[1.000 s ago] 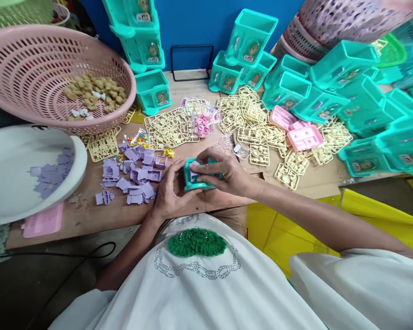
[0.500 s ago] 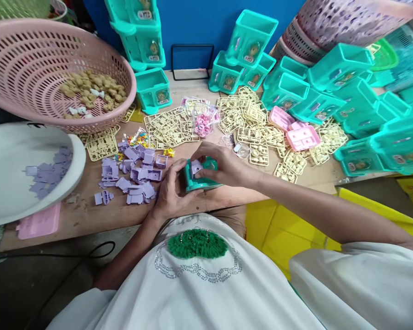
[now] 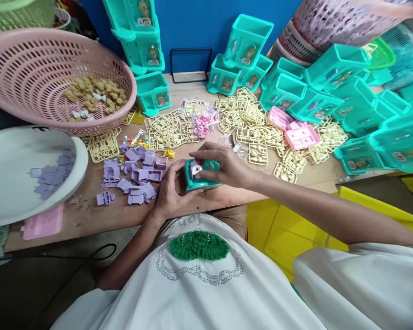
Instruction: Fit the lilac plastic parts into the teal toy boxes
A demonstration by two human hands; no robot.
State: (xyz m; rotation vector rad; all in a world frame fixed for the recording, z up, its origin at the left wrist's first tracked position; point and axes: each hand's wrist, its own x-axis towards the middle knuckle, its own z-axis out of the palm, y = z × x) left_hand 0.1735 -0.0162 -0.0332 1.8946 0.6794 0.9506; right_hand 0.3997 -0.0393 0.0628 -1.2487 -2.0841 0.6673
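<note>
A teal plastic box (image 3: 203,184) lies on the wooden table close to my body. Around its left end wraps my left hand (image 3: 170,188), thumb along the near side. My right hand (image 3: 220,166) reaches over the box from the right, its thumb and fingers closed on a small lilac plastic piece (image 3: 196,169). That piece rests against the left part of the box's upper face. A loose pile of lilac plastic parts (image 3: 137,174) lies just left of my left hand.
Teal boxes (image 3: 330,105) are stacked at the right and back. Cream sprue frames (image 3: 172,128) cover the table's far part, with pink trays (image 3: 302,136) among them. At left stand a pink basket (image 3: 24,78) of tan figures and a white basin (image 3: 13,169) with lilac pieces.
My head view has shifted slightly. Both hands stay at the teal box, and the lilac piece has tilted a little under my right fingers.
</note>
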